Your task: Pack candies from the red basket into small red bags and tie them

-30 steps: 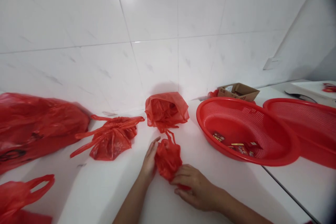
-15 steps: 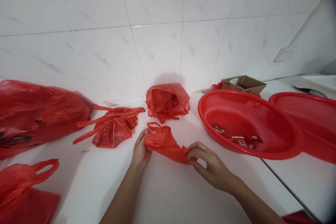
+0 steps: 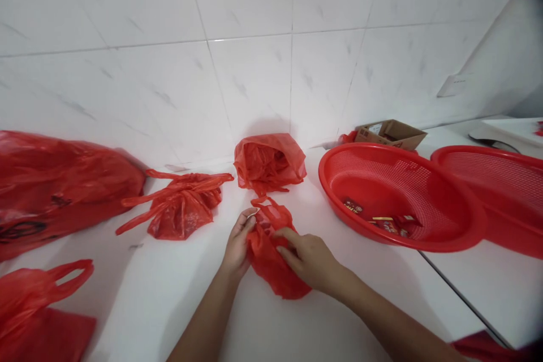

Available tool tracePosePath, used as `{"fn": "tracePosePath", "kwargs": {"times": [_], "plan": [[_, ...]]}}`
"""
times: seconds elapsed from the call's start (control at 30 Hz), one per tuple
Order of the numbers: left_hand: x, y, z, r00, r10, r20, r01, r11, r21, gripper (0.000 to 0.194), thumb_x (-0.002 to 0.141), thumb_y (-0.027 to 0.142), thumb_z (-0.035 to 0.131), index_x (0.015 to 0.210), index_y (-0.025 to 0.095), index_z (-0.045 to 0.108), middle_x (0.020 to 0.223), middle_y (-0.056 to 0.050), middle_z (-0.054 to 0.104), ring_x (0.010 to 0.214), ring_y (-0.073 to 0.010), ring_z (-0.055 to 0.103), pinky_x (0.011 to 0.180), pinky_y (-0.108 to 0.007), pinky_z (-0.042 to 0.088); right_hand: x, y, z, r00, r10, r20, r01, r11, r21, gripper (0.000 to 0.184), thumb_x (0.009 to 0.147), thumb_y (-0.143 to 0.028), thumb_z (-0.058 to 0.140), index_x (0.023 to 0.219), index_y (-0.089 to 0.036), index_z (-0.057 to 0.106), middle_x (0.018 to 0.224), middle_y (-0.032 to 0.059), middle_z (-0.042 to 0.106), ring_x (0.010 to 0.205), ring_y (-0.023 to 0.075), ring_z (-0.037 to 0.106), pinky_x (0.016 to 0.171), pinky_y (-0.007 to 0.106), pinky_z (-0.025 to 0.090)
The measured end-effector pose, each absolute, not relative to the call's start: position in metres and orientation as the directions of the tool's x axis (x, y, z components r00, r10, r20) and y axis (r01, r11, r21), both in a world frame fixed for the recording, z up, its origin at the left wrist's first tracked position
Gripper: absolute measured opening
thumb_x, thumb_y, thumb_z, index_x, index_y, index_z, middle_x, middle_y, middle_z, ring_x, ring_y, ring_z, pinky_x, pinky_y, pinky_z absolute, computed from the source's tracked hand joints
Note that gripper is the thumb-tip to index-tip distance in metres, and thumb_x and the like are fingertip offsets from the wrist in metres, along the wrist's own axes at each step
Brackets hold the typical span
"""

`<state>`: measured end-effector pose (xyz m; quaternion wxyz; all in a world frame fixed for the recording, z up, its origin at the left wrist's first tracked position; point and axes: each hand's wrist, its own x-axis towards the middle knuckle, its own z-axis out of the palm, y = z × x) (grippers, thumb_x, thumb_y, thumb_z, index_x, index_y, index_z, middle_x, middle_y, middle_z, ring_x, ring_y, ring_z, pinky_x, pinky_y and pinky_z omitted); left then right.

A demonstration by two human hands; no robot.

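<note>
A small red plastic bag lies crumpled on the white counter in front of me. My left hand pinches its left edge near the handles. My right hand lies over its right side, fingers closed on the plastic. Just behind it sits another red bag against the tiled wall.
More red bags lie at the left: a knotted bag, a large bag and a flat bag. Two red mesh baskets stand at the right, the nearer holding small packets. A cardboard box sits behind them.
The bag was balled up, then stretched out between both hands, and now my right hand has come back over it, bunching it together.
</note>
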<state>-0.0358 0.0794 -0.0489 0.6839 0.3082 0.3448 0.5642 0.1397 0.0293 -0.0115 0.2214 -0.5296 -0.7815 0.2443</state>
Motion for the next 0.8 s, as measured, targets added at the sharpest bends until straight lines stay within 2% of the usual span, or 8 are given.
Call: {"fn": "tracePosePath", "kwargs": {"times": [0.1, 0.27, 0.47, 0.57, 0.63, 0.67, 0.73, 0.8], "plan": [[-0.033, 0.076, -0.045, 0.155, 0.981, -0.118, -0.527, 0.183, 0.83, 0.029, 0.076, 0.029, 0.074, 0.099, 0.02, 0.06, 0.088, -0.001, 0.067, 0.071, -0.0131, 0.064, 0.068, -0.025, 0.051, 0.134, 0.034, -0.01, -0.297, 0.945, 0.135, 0.813, 0.324, -0.483, 0.035, 0.096, -0.036, 0.038, 0.125, -0.027, 0.055, 0.088, 0.0018, 0.073, 0.074, 0.0179, 0.067, 0.064, 0.026, 0.04], [-0.048, 0.081, -0.037, 0.039, 0.997, -0.072, -0.489, 0.082, 0.868, 0.025, 0.07, 0.029, 0.077, 0.086, 0.02, 0.059, 0.068, 0.004, 0.057, 0.057, -0.0081, 0.054, 0.055, -0.018, 0.044, 0.142, 0.044, -0.007, -0.261, 0.962, -0.08, 0.954, 0.244, -0.175, 0.037, 0.095, -0.037, 0.039, 0.087, -0.019, 0.07, 0.079, 0.0097, 0.072, 0.069, 0.0212, 0.067, 0.058, 0.026, 0.035], [-0.098, 0.105, -0.036, -0.315, 0.949, 0.022, -0.358, -0.14, 0.923, 0.02, 0.068, 0.031, 0.068, 0.077, 0.021, 0.052, 0.068, 0.006, 0.051, 0.056, -0.0082, 0.048, 0.055, -0.018, 0.041, 0.183, 0.042, -0.022, -0.179, 0.978, -0.104, 0.977, 0.164, -0.135, 0.036, 0.092, -0.029, 0.042, 0.068, -0.018, 0.067, 0.072, 0.0102, 0.071, 0.067, 0.0219, 0.066, 0.053, 0.026, 0.028], [-0.104, 0.107, -0.037, -0.409, 0.905, 0.119, -0.148, -0.194, 0.97, 0.011, 0.072, 0.03, 0.064, 0.076, 0.021, 0.057, 0.074, 0.002, 0.053, 0.068, -0.0128, 0.051, 0.065, -0.023, 0.045, 0.194, 0.039, -0.026, -0.11, 0.993, -0.036, 0.979, 0.102, -0.175, 0.03, 0.091, -0.035, 0.045, 0.074, -0.02, 0.065, 0.073, 0.0073, 0.07, 0.067, 0.0211, 0.065, 0.052, 0.026, 0.026], [-0.095, 0.1, -0.032, -0.424, 0.878, 0.221, 0.009, -0.24, 0.971, 0.008, 0.073, 0.027, 0.066, 0.08, 0.022, 0.065, 0.094, -0.002, 0.057, 0.097, -0.0186, 0.053, 0.089, -0.03, 0.043, 0.195, 0.039, -0.024, -0.077, 0.997, 0.027, 0.959, 0.082, -0.27, 0.021, 0.089, -0.034, 0.049, 0.08, -0.021, 0.063, 0.075, 0.0039, 0.07, 0.068, 0.0192, 0.064, 0.052, 0.025, 0.027], [-0.088, 0.095, -0.029, -0.417, 0.863, 0.286, 0.095, -0.271, 0.958, 0.01, 0.074, 0.026, 0.068, 0.083, 0.022, 0.067, 0.107, -0.004, 0.057, 0.113, -0.0213, 0.048, 0.101, -0.033, 0.036, 0.194, 0.039, -0.022, -0.074, 0.995, 0.061, 0.939, 0.09, -0.332, 0.016, 0.088, -0.031, 0.05, 0.082, -0.022, 0.062, 0.077, 0.0021, 0.07, 0.068, 0.0178, 0.063, 0.053, 0.025, 0.028], [-0.07, 0.083, -0.022, -0.328, 0.819, 0.471, 0.34, -0.363, 0.868, 0.013, 0.076, 0.025, 0.069, 0.089, 0.023, 0.07, 0.128, -0.006, 0.05, 0.131, -0.0254, 0.034, 0.113, -0.038, 0.021, 0.191, 0.04, -0.017, -0.089, 0.989, 0.119, 0.881, 0.134, -0.454, 0.01, 0.087, -0.024, 0.05, 0.085, -0.022, 0.06, 0.079, -0.0004, 0.069, 0.069, 0.0149, 0.062, 0.056, 0.024, 0.033], [-0.053, 0.071, -0.02, -0.112, 0.77, 0.629, 0.617, -0.442, 0.651, 0.019, 0.079, 0.03, 0.068, 0.096, 0.024, 0.07, 0.142, -0.009, 0.041, 0.138, -0.0308, 0.027, 0.115, -0.047, 0.015, 0.188, 0.04, -0.014, -0.108, 0.983, 0.151, 0.809, 0.175, -0.561, 0.008, 0.086, -0.022, 0.05, 0.087, -0.022, 0.059, 0.08, -0.0014, 0.068, 0.069, 0.0133, 0.061, 0.061, 0.024, 0.038]]}}
